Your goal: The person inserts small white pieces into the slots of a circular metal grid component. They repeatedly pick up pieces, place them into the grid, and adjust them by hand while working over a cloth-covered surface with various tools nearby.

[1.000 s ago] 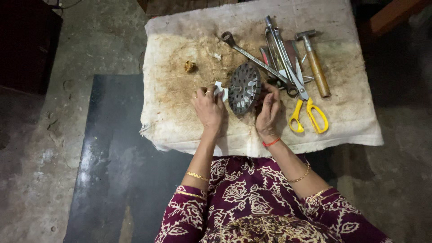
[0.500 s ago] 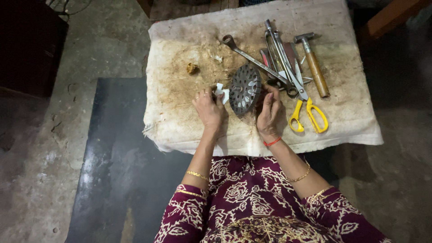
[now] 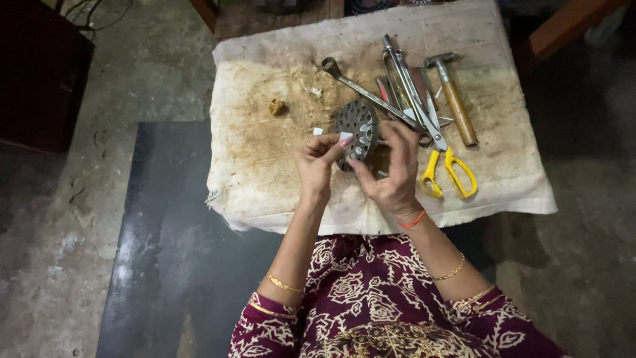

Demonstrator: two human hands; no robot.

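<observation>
A round, dark metal part with many holes (image 3: 356, 129) stands on edge over a stained white cloth (image 3: 265, 166). My right hand (image 3: 391, 174) grips its right side, fingers curled around the rim. My left hand (image 3: 318, 162) pinches a small white scrap (image 3: 344, 137) against the part's face. Another bit of white (image 3: 317, 131) shows just above my left fingers.
On the cloth lie a long wrench (image 3: 361, 89), a hammer with a wooden handle (image 3: 454, 99), yellow-handled scissors (image 3: 450, 169), pliers-like metal tools (image 3: 404, 79) and a small brown lump (image 3: 277, 107). A dark mat (image 3: 165, 252) covers the concrete floor at left. A dark box (image 3: 40, 79) stands far left.
Both hands have lifted the round part slightly off the cloth and turned it more on edge. The view has shifted a little.
</observation>
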